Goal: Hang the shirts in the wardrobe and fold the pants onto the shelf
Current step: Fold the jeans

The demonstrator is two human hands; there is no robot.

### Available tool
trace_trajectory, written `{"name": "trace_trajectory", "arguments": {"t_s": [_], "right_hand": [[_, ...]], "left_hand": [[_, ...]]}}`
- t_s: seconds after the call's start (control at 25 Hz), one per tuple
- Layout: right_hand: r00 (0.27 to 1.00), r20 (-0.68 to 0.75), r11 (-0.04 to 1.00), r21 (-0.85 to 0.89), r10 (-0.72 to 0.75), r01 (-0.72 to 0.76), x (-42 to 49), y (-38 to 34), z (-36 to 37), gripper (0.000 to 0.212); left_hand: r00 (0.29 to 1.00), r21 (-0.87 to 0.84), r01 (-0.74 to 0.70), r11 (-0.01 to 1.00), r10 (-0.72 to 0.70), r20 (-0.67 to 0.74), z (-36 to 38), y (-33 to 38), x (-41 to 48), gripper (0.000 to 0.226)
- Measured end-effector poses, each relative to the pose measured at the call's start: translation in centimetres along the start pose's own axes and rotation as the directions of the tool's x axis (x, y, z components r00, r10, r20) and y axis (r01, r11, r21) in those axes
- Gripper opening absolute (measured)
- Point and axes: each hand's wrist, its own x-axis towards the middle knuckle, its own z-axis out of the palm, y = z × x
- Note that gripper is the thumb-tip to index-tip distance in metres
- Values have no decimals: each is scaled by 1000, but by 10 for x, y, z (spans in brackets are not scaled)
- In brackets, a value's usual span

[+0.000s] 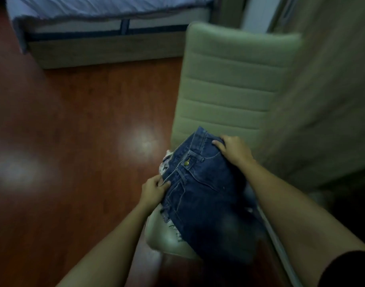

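Observation:
A pair of dark blue denim pants [202,195] with a brass button and frayed hems lies over the seat of a pale padded chair [237,79]. My left hand [154,188] grips the waistband's near-left edge, thumb on top. At the far-right end of the waistband my right hand [233,151] holds the denim, fingers curled over the cloth. A bit of white patterned fabric [167,160] peeks out from under the pants at their left edge.
A bed [107,27] with blue bedding and a beige base stands at the top left. Reddish wooden floor [74,131] spreads to the left of the chair. A beige panel [330,79], perhaps a wardrobe side, rises at the right.

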Motion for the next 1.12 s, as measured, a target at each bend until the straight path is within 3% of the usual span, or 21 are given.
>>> {"name": "trace_trajectory", "arguments": {"t_s": [0.08,0.2,0.4,0.52,0.64,0.76,0.8,0.84,0.92,1.0,1.12], "right_hand": [[991,-71,993,2,116,-116,-29,22,-63,40],[940,-207,962,34,272,-271,-92,52,-171,34],[766,-479,897,126,429,-423,-201,59,-320,31],[590,-668,886,261,453,-384,-255,48,-400,24],[349,-799,862,384,489,-330,-297,38,-466,24],[230,-816,843,482,531,-239,-334,32,-515,25],[216,-809,836,513,546,-194,-345,30,-528,24],[208,-800,826,543,563,-149,-355,29,-539,23],[245,-763,800,590,598,-111,-369,33,-553,21],[303,-740,792,601,601,-106,-377,41,-559,22],[309,-760,795,606,572,19,-394,47,-577,24]], "left_hand": [[981,1,-156,988,155,120,-2,53,-12,42],[891,-65,-372,926,376,254,7,152,-46,47],[749,-139,-576,805,588,304,-5,306,-95,43],[572,-153,-730,666,718,397,-32,411,-128,41],[367,-175,-854,489,807,463,-61,511,-173,39],[246,-411,-805,428,871,425,-81,570,-214,25],[233,-553,-703,448,879,416,-81,574,-224,34],[251,-661,-567,492,867,431,-77,571,-231,58],[316,-698,-459,550,835,450,-57,556,-234,86],[354,-646,-556,523,852,385,-41,556,-235,65],[351,-684,-650,330,929,115,-40,587,-248,12]]}}
